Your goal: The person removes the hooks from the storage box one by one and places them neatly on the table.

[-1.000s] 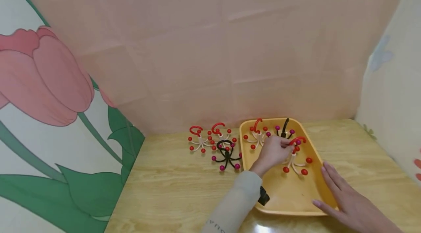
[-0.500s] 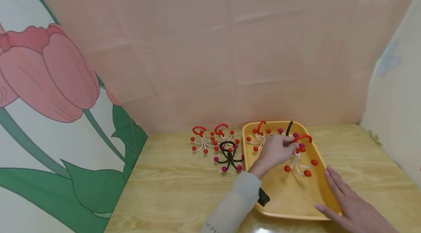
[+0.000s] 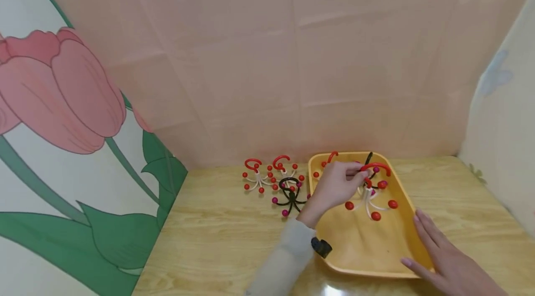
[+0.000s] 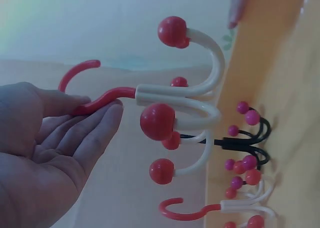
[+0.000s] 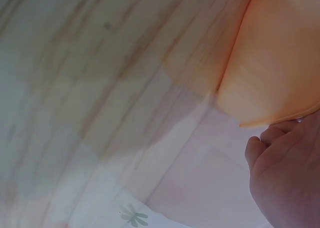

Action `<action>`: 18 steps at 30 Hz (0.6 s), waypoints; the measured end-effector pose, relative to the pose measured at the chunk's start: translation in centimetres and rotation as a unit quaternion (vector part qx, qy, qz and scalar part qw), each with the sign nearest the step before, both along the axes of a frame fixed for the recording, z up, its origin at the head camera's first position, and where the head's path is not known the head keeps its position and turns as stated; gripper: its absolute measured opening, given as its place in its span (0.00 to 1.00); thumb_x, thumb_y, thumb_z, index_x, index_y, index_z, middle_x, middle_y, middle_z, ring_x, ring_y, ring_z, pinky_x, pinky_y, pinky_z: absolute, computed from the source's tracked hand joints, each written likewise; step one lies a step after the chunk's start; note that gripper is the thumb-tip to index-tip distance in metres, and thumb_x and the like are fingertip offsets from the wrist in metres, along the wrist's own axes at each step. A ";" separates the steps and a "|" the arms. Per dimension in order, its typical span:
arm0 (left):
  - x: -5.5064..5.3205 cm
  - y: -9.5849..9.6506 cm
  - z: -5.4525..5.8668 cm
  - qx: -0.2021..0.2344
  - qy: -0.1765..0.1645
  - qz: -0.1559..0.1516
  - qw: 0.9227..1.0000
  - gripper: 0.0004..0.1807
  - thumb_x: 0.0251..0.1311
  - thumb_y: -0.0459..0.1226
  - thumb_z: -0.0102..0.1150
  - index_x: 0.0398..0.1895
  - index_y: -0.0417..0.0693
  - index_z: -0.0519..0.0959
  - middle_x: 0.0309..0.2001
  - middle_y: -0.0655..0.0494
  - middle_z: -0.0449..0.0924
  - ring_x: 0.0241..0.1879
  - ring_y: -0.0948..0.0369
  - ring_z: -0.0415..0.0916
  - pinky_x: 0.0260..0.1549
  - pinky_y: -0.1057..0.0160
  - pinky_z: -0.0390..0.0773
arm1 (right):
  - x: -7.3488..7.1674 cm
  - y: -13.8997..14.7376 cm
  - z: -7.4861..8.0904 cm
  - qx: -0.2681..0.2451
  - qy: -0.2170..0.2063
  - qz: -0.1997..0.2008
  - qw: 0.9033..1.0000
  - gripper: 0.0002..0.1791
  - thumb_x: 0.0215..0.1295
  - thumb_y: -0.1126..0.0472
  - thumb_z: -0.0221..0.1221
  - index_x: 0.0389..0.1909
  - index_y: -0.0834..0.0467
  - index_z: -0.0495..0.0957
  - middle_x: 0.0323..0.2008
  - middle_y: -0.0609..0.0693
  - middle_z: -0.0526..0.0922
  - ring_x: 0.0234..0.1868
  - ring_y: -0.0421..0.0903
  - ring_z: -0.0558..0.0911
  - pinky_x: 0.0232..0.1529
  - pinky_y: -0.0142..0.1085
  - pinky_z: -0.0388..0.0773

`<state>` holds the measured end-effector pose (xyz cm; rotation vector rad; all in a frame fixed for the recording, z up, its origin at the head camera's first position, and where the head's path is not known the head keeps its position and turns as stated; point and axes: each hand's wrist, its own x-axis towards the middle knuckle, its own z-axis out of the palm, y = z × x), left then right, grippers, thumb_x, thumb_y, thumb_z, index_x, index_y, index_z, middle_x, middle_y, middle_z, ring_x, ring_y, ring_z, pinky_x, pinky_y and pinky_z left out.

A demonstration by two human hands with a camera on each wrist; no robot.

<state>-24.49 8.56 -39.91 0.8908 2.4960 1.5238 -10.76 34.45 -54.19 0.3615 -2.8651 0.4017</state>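
Note:
My left hand (image 3: 337,187) pinches the red hook of a white multi-prong hanger (image 4: 215,90) between thumb and fingers. Its curved white arms end in red balls, and it is held over the yellow tray (image 3: 372,254). Beneath it in the tray stand a black hanger with magenta balls (image 4: 237,143) and another white one with a red hook (image 4: 187,215), partly hidden behind the left hand in the head view. My right hand (image 3: 453,254) rests on the tray's right rim, its fingers straight along the side and the thumb over the near inside.
On the wooden table (image 3: 217,240), left of the tray, stand two white hangers with red hooks, one at the far left (image 3: 257,177) and one beside it (image 3: 284,173). A black hanger (image 3: 291,198) stands in front of them. A pinkish backdrop (image 3: 234,77) rises behind.
The left hand has moved slightly up and to the left with the white hanger, which has shifted and turned a little. The right hand stays at the tray's rim.

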 end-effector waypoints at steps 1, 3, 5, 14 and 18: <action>0.1 -0.3 0.3 0.004 -0.006 0.000 1.000 0.16 0.70 0.46 0.55 0.54 0.51 0.82 0.44 0.60 0.89 0.39 0.74 0.84 0.30 0.79 0.80 | 0.0 0.0 -0.1 -0.001 0.001 0.000 1.000 0.56 0.61 0.39 0.63 0.79 0.56 0.41 0.81 0.52 0.37 0.76 0.28 0.27 0.56 0.07 0.18; 0.5 -0.7 0.8 0.006 -0.012 0.007 1.000 0.18 0.70 0.47 0.55 0.56 0.51 0.82 0.45 0.62 0.88 0.41 0.75 0.84 0.37 0.80 0.80 | 0.0 0.0 -0.2 -0.002 0.000 0.000 1.000 0.56 0.61 0.39 0.63 0.79 0.56 0.40 0.81 0.52 0.36 0.76 0.29 0.27 0.56 0.09 0.17; 0.9 -1.0 1.1 0.010 -0.018 0.013 1.000 0.18 0.69 0.49 0.56 0.56 0.52 0.82 0.45 0.64 0.88 0.41 0.77 0.83 0.38 0.79 0.80 | 0.0 0.2 -0.2 -0.003 -0.009 -0.005 1.000 0.56 0.62 0.39 0.62 0.79 0.56 0.38 0.81 0.51 0.34 0.76 0.30 0.26 0.55 0.10 0.16; 1.3 -4.2 1.5 0.090 -0.024 0.005 0.996 0.16 0.68 0.45 0.58 0.52 0.49 0.84 0.44 0.56 0.89 0.38 0.72 0.86 0.37 0.74 0.83 | -0.1 0.2 -0.1 -0.002 0.007 0.004 1.000 0.57 0.61 0.40 0.64 0.79 0.57 0.41 0.81 0.50 0.34 0.76 0.28 0.27 0.56 0.08 0.19; 0.9 -6.2 1.7 0.143 -0.040 0.007 0.989 0.15 0.67 0.42 0.59 0.52 0.46 0.83 0.45 0.50 0.89 0.41 0.59 0.88 0.37 0.71 0.85 | -0.1 0.1 -0.2 -0.001 0.005 0.002 1.000 0.57 0.61 0.39 0.63 0.79 0.56 0.40 0.81 0.49 0.34 0.75 0.26 0.27 0.54 0.08 0.18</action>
